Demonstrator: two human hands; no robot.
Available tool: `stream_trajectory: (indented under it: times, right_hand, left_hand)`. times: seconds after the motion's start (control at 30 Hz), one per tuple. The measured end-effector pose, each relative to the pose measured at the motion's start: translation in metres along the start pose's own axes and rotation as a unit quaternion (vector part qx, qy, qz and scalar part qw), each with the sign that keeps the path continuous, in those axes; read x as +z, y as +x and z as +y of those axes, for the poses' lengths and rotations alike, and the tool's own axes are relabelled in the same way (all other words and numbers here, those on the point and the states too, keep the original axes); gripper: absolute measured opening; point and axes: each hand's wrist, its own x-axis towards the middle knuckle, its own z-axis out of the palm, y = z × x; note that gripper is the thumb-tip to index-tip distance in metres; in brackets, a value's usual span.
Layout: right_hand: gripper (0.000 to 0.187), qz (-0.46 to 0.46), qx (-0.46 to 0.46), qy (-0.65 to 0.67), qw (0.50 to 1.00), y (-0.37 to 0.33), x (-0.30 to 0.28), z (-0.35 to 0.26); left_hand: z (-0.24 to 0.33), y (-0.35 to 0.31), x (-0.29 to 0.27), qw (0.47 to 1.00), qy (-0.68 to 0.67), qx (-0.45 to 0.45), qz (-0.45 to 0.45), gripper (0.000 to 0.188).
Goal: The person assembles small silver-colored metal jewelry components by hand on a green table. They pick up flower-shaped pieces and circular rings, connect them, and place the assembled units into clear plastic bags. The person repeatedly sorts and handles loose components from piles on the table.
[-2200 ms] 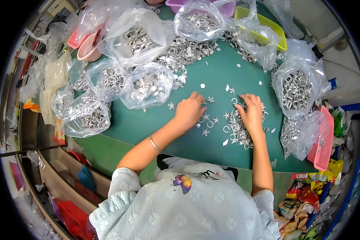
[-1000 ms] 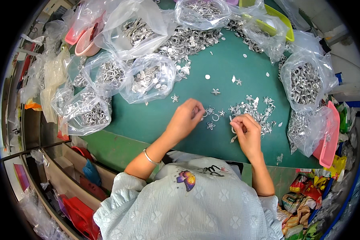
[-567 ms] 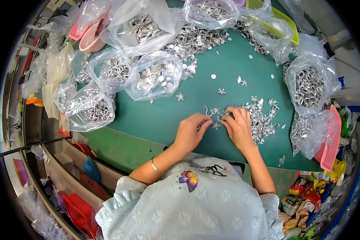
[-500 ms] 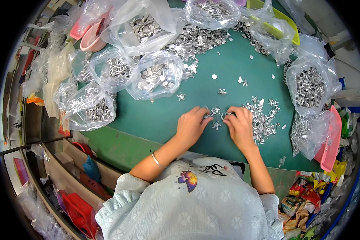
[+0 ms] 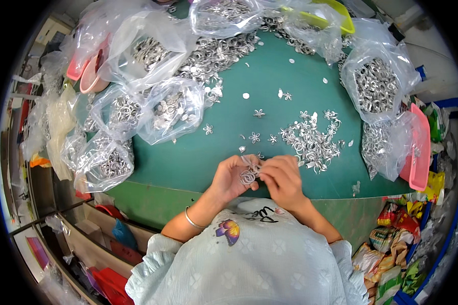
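Note:
My left hand (image 5: 232,176) and my right hand (image 5: 284,179) meet at the near edge of the green table (image 5: 198,157), fingertips together. Between them they pinch a small cluster of silver metal pieces (image 5: 249,174). A loose heap of silver flower-shaped pieces (image 5: 310,140) lies just beyond my right hand. A few single flower pieces (image 5: 254,137) are scattered ahead of my left hand. A thin bracelet sits on my left wrist (image 5: 192,220).
Clear plastic bags of silver rings (image 5: 168,109) crowd the left and back of the table; another bag (image 5: 379,84) stands at the right. A pink tray (image 5: 420,147) leans at the right edge, a yellow-green tray (image 5: 336,10) at the back. Snack packets (image 5: 397,229) lie lower right.
My hands pulled back from the heap toward the table's near edge and came together, now holding small silver pieces between the fingertips.

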Motion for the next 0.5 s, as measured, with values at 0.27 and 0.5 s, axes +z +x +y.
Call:
stream_trajectory:
  times: [0.27,0.5]
  right_hand:
    - [0.008,0.061,0.047,-0.007,0.997,-0.014,-0.026,0.01]
    - [0.011,0.051,0.17,-0.176,0.968,-0.014,-0.053,0.033]
  left_hand:
    - [-0.005,0.02,-0.01,0.997,0.06,-0.002,-0.045,0.025]
    - [0.012,0.007,-0.011,0.552,0.714,0.377,0.209,0.019]
